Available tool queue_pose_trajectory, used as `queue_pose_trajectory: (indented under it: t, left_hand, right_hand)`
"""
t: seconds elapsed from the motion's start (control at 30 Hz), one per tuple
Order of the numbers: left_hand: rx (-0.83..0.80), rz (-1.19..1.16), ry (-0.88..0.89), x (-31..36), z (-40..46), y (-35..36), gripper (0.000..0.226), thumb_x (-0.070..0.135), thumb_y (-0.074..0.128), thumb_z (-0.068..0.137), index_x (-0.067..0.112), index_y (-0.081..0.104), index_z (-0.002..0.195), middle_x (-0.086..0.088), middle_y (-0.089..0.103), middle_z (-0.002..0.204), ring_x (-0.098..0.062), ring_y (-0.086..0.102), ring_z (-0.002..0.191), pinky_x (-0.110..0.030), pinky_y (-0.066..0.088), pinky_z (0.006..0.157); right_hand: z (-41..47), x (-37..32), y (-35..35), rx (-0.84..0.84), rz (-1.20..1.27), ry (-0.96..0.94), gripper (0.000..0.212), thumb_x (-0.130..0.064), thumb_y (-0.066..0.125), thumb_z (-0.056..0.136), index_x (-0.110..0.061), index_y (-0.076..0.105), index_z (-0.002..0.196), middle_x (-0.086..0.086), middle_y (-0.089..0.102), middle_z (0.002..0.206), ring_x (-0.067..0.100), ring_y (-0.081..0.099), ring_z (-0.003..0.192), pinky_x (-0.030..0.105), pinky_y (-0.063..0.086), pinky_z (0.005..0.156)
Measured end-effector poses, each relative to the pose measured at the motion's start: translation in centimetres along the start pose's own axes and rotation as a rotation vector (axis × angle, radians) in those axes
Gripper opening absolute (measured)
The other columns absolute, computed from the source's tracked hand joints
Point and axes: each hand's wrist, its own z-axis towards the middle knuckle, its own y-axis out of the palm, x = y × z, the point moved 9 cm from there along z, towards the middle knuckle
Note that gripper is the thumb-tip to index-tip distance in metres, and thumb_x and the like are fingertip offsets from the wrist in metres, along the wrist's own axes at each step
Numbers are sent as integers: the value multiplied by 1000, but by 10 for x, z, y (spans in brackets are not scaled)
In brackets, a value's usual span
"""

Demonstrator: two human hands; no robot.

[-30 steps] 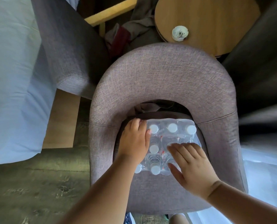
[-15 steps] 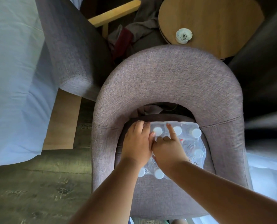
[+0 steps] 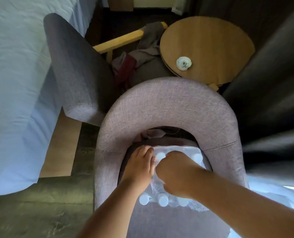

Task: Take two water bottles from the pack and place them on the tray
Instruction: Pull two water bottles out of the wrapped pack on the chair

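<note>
A shrink-wrapped pack of water bottles (image 3: pixel 161 200) with white caps sits on the seat of a grey fabric armchair (image 3: pixel 168 107). Both hands are pressed on top of the pack. My left hand (image 3: pixel 139 166) rests on the pack's left side with its fingers curled down onto the wrap. My right hand (image 3: pixel 175 172) is bunched into a fist over the middle, its fingers dug into the plastic wrap next to a white cap (image 3: pixel 160 156). The hands hide most of the bottles. No tray is in view.
A round wooden side table (image 3: pixel 209 42) with a white ashtray (image 3: pixel 184 63) stands behind the chair. A second grey chair (image 3: pixel 70 66) with clothes on it stands at the back left. A bed with pale sheets (image 3: pixel 12 83) fills the left side. Dark curtains hang at the right.
My right hand moved from lying flat on the pack's right side to the middle and closed into a fist on the wrap. The camera view tilted up.
</note>
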Motion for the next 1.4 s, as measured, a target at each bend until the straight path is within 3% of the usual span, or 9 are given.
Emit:
queue_pose_trajectory:
  t: [0.1,0.27,0.5,0.67,0.87,1.0,1.2,1.3,1.4]
  left_hand:
    - [35,-91,-32,-2,1,-3,51,22,35,101,-4,76,118,-14,74,121,-34,69,114,-42,56,103]
    - [2,-189,-167,-14,8,9,30,8,57,106,1,72,131,-12,67,138,-29,57,130,-34,41,116]
    - [26,-216,-168,-13,6,6,27,9,51,107,5,73,123,-9,67,131,-24,58,126,-37,43,113]
    - [58,-202,-152,-14,7,6,27,10,51,108,9,73,124,-5,67,130,-21,58,124,-33,45,112]
    - [53,-300,-221,-18,5,1,26,3,53,106,8,73,122,-3,65,134,-20,55,133,-37,45,115]
    - [418,-501,-411,-26,-26,-39,14,21,57,100,15,68,93,7,63,94,-3,55,89,-33,53,82]
    - [192,-578,-451,14,-50,-3,45,63,67,80,25,68,104,12,68,100,-6,63,97,-23,51,87]
    - [-34,-837,-650,22,-57,34,52,63,76,70,36,65,113,12,76,105,0,71,99,-30,58,94]
    - [-176,-925,-715,25,-57,56,70,62,80,62,33,62,124,14,77,108,3,73,97,-18,57,88]
  right_hand:
    - [-8,22,-24,20,77,25,30,-29,64,86,-18,47,63,-3,49,61,25,55,65,34,42,61]
    - [-17,54,-56,153,233,110,30,-35,69,83,-25,76,110,-3,78,98,10,64,93,30,53,78]
    - [-23,123,-69,587,811,357,12,-39,78,84,-29,73,87,-14,72,76,2,68,61,29,59,61]
    - [10,145,-42,576,1034,456,5,-26,76,90,-24,78,94,-2,77,86,13,71,78,47,63,78]
    - [19,146,-34,581,1058,447,6,-21,73,92,-25,78,90,-4,77,86,12,71,84,34,56,78]
    - [20,147,-28,570,1145,422,8,-15,70,94,-15,77,90,7,76,86,24,70,86,31,50,78]
    - [20,154,-20,616,1214,483,9,-15,72,94,-22,78,96,-1,78,95,-2,70,76,2,47,63]
    - [17,157,-17,627,1278,505,17,-14,74,92,-31,76,88,-5,77,95,1,72,78,4,49,63]
    - [15,156,-12,631,1300,513,14,-18,75,92,-31,78,90,-5,78,102,8,72,97,23,55,82]
